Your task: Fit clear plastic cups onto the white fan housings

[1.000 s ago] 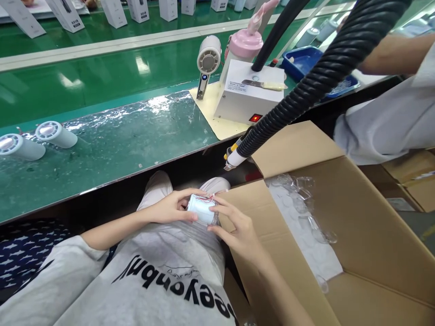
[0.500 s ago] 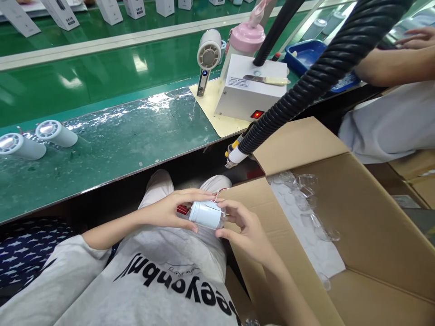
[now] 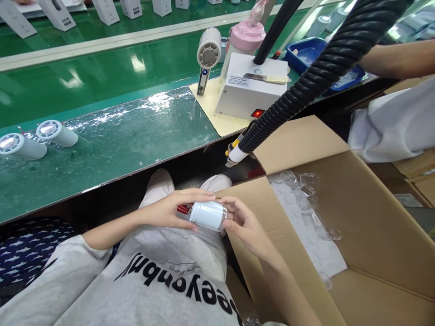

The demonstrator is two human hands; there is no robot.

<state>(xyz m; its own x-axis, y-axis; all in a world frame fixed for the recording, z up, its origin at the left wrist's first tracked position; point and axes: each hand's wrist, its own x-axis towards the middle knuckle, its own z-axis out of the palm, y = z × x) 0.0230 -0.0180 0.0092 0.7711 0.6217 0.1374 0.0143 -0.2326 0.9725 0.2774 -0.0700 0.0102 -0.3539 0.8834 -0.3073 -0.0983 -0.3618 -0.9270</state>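
I have the left hand [image 3: 180, 210] clasped round the left end of the pale blue cylinder [image 3: 208, 215], fingers along its far side, thumb at its near edge. The right hand [image 3: 241, 222] closes on the other end, thumb in front, fingers behind. Cylinder lies on its side between the two, above the lap. A red part [image 3: 183, 208] shows inside the left hand, against the cylinder's left end; I cannot tell whether they are joined. Something clear glints at the right end, too small for me to make out.

Just below: grey shirt [image 3: 170, 290], black lettering. To the right of the right hand stands an open carton [image 3: 380, 226]; inside it, clear plastic pieces [image 3: 316, 224] on a white sheet [image 3: 295, 222]. Above the hands, well apart from them, I note the nozzle [image 3: 236, 154] of a black ribbed hose [image 3: 306, 81].

Bench [image 3: 136, 136], beyond the lap: white unit [image 3: 254, 86], red switch lit, knife [image 3: 267, 79] flat on top. Left of it a fan [image 3: 208, 56] stands upright on a yellow mat [image 3: 217, 113]; behind it, a pink-lidded bottle [image 3: 247, 36]. Two blue fan heads [image 3: 44, 140] lie at the left. Farther out: blue tray [image 3: 306, 52], white boxes [image 3: 105, 10] on the green belt [image 3: 102, 72], and a co-worker's forearm [image 3: 401, 59] at the right
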